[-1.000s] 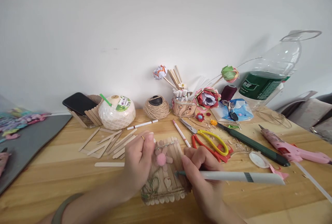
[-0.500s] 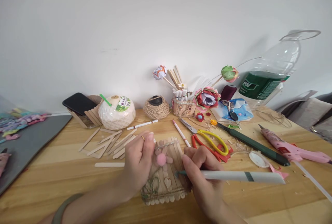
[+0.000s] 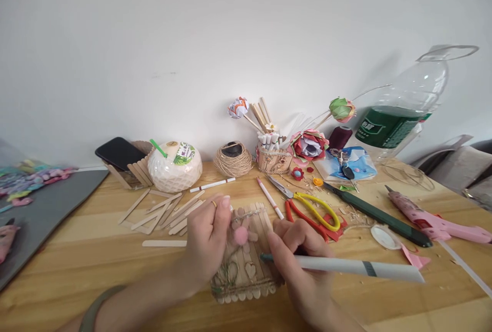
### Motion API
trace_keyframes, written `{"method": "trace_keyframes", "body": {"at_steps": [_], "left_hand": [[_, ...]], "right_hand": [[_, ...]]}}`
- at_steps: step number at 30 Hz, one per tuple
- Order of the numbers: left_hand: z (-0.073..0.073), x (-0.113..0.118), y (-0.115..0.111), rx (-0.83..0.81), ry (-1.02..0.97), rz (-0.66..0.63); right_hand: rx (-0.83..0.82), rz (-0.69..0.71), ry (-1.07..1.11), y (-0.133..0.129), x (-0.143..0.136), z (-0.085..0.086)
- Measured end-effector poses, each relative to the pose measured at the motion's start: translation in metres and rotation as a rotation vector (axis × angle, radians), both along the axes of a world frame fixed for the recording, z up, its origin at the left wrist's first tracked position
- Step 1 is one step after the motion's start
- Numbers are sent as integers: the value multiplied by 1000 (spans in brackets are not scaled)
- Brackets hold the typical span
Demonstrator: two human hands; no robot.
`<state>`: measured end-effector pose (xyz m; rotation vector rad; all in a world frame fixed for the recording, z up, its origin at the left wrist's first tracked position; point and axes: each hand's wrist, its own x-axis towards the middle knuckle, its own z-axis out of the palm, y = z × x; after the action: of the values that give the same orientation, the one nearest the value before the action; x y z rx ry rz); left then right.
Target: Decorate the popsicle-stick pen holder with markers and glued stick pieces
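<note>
Fingers of the right hand (image 3: pixel 307 291) were closed round a marker (image 3: pixel 357 266), tip at the stick panel (image 3: pixel 264 225); the curled left hand (image 3: pixel 203 237) gripped the panel's left side, over the table (image 3: pixel 92 255). Ridged wood probably called for slow, light strokes and firm bracing.

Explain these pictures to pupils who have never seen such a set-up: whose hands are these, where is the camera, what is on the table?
No robot here: these are a person's bare hands. Every picture comes from one camera worn on the head, looking forward and down. The left hand holds a craft-stick panel with a pink pompom; the right hand holds a marker, its tip over the panel. On the wooden table lie loose sticks, scissors and a pink glue gun; behind are twine and a bottle.
</note>
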<state>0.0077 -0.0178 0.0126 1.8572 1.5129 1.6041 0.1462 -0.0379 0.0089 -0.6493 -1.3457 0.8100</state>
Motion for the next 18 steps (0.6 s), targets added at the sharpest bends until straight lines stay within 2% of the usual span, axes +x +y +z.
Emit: {"method": "trace_keyframes", "body": {"at_steps": [7,18], "left_hand": [[-1,1,0,24,-9,-11],[0,1,0,26,-17,-42]], "right_hand": [[8,34,-29,1,2,-1],[8,7,-18,1,1,-2]]}}
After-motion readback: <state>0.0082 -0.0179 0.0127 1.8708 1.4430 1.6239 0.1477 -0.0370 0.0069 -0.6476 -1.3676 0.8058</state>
